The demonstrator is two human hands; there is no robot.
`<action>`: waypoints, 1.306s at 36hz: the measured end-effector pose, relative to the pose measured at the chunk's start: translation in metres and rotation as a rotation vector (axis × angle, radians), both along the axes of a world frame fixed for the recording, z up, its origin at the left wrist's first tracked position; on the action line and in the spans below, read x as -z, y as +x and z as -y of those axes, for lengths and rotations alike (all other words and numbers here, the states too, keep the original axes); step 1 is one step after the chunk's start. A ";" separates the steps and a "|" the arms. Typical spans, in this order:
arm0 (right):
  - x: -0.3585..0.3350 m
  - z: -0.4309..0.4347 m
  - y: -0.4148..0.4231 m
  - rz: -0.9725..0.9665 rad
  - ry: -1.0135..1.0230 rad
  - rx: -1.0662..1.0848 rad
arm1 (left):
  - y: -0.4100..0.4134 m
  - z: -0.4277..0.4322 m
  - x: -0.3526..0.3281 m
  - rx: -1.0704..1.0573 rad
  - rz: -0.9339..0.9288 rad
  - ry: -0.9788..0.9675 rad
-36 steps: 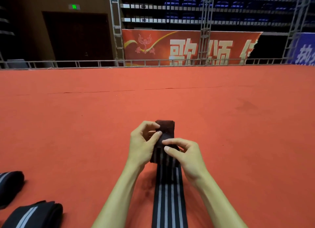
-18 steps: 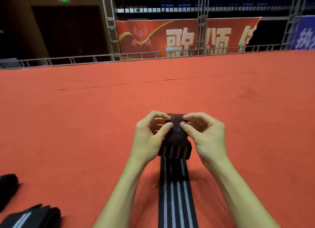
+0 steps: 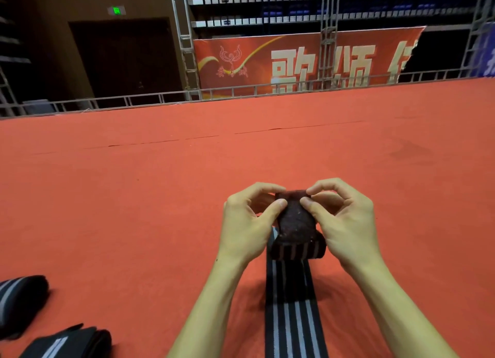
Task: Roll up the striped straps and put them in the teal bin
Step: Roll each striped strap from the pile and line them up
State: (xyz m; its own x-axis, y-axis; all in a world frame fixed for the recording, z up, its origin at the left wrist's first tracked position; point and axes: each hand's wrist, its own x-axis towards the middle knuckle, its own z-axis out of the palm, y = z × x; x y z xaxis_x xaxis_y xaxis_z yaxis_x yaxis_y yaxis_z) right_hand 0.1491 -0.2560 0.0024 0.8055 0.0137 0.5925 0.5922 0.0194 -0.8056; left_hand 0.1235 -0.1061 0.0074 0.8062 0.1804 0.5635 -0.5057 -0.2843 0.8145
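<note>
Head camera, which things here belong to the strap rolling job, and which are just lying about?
Job:
striped strap, pinched by left hand and right hand
left-edge strap
bottom-left strap

Not the job:
banner
railing
doorway

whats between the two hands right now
The strap's dark, partly rolled end, seen in the head view. The left hand and right hand pinch it from either side.
</note>
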 end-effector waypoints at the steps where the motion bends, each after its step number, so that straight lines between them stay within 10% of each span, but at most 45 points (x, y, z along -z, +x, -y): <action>1: 0.000 0.000 0.000 -0.001 0.004 0.004 | 0.000 0.000 0.001 0.007 -0.007 -0.011; 47: 0.000 -0.001 -0.007 -0.011 0.076 -0.137 | -0.008 0.000 -0.010 0.080 -0.072 -0.047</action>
